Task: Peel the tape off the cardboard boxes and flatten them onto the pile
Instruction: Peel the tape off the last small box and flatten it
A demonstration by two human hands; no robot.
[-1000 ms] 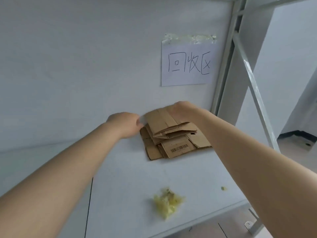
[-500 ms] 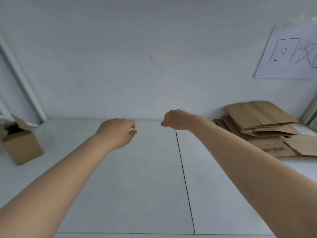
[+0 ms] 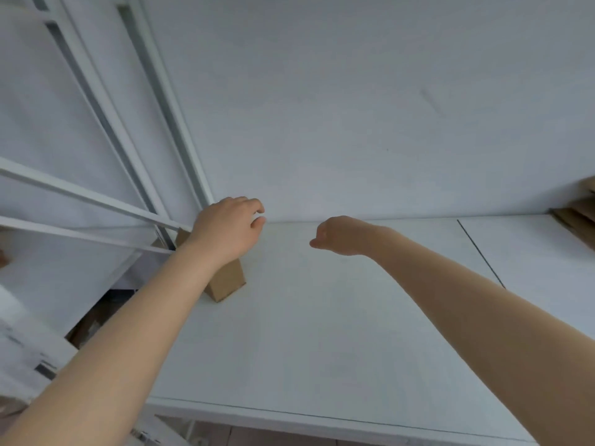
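A small brown cardboard box stands upright on the white shelf at the left, beside the metal upright. My left hand hovers over the box's top and hides it; the fingers are loosely curled, and I cannot tell whether they touch the box. My right hand hangs in the air to the right of the box, apart from it, fingers loosely curled and holding nothing. The pile of flattened cardboard shows only as an edge at the far right of the shelf.
White metal rack uprights and cross braces run along the left. A white back wall closes the shelf behind. A seam crosses the shelf board on the right. More brown cardboard lies below the shelf at lower left.
My view has swung left, away from the pile. Both hands let go of the flattened cardboard and moved left; my left hand now reaches over the small box.
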